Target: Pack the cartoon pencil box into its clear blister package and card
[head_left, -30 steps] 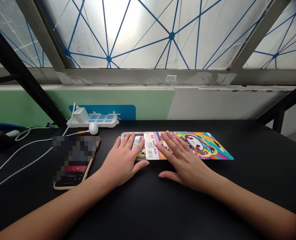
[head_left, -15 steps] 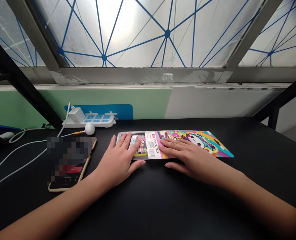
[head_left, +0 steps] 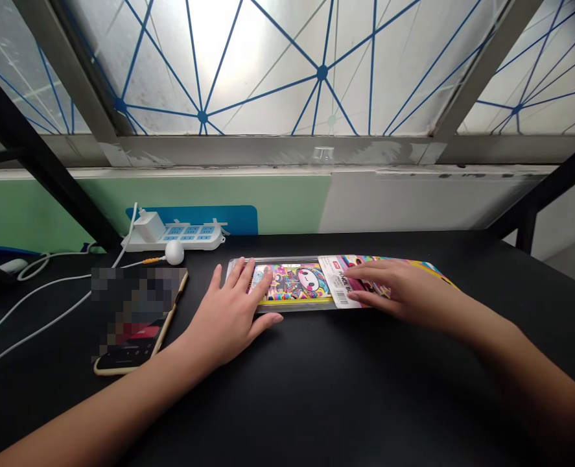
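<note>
A clear pencil box (head_left: 292, 285) with a bright cartoon print lies on the black table (head_left: 316, 395). Its colourful card sleeve (head_left: 338, 279), labelled "PENCIL BOX", is slid partway off to the right. My left hand (head_left: 229, 314) lies flat and open on the box's left end, fingers spread. My right hand (head_left: 404, 292) is closed on the sleeve, fingers on top and thumb at its near edge. The sleeve's right part is hidden under this hand.
A phone (head_left: 131, 324) lies left of my left hand. Behind it are a white power strip (head_left: 180, 237) with a charger, a white ball-shaped object (head_left: 173, 251) and white cables (head_left: 34, 305). Black frame bars (head_left: 39, 155) slant up at both table sides.
My right hand has moved right and drawn the sleeve with it, so more of the clear box now shows. My left hand has stayed on the box's left end.
</note>
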`<state>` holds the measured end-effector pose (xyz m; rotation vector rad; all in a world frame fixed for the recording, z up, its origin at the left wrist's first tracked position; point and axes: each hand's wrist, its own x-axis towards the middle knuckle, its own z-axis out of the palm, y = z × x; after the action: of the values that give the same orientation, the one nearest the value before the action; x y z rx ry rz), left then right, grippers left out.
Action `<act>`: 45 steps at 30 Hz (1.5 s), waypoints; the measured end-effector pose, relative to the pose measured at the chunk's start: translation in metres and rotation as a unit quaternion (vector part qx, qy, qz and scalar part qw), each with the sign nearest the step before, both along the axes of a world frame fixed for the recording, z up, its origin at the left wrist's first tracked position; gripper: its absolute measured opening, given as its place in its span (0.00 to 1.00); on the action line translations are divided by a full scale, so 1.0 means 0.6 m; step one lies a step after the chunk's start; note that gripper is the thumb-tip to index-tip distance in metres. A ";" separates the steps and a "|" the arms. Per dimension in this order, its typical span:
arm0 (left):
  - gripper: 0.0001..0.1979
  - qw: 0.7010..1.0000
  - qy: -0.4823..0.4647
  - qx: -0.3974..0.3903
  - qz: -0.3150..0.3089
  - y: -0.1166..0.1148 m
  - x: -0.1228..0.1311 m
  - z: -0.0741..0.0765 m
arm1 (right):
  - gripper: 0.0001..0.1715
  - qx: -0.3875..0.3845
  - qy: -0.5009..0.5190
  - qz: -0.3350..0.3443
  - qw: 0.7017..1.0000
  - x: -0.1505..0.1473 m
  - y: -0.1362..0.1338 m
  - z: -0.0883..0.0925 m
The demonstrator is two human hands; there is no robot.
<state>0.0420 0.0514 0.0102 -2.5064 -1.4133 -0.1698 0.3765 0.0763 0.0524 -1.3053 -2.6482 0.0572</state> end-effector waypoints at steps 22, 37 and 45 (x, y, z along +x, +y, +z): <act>0.41 1.000 -0.011 0.000 0.003 -0.002 0.000 -0.002 | 0.35 0.024 -0.025 0.067 0.997 -0.062 0.005 -0.058; 0.36 0.998 -0.007 -0.041 0.050 0.017 -0.017 0.016 | 0.39 0.048 -0.002 -0.001 0.999 0.024 0.032 -0.041; 0.33 0.999 -0.014 -0.043 0.025 0.019 -0.021 0.021 | 0.30 0.262 -0.001 0.024 0.965 -0.060 -0.056 0.016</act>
<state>0.0294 0.0630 0.0227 -2.5439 -1.5245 -0.1374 0.3406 0.0425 0.0619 -1.0564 -2.4457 -0.5955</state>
